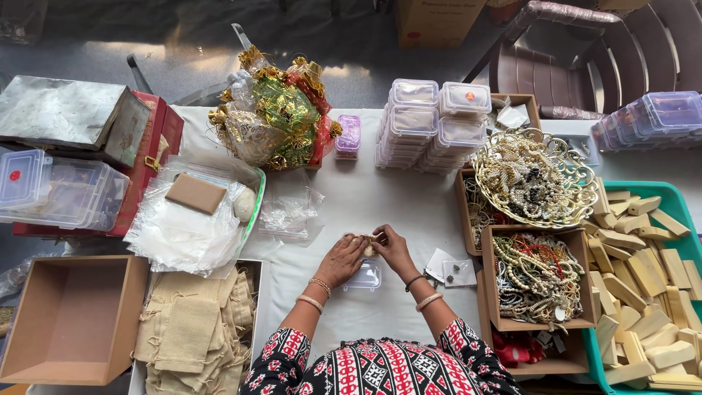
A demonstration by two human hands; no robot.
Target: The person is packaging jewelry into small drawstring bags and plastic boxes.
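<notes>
Below hands: empty clear box (363,277); right, cardboard box (537,320) holds bead necklaces (535,276).

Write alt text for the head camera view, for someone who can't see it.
Seen from above, a person's left hand and right hand meet over a white table, pinching a small pale item above a small clear plastic box. Around them are stacked clear containers, a gold basket of beads, burlap pouches and a teal tray of wooden pieces.
</notes>
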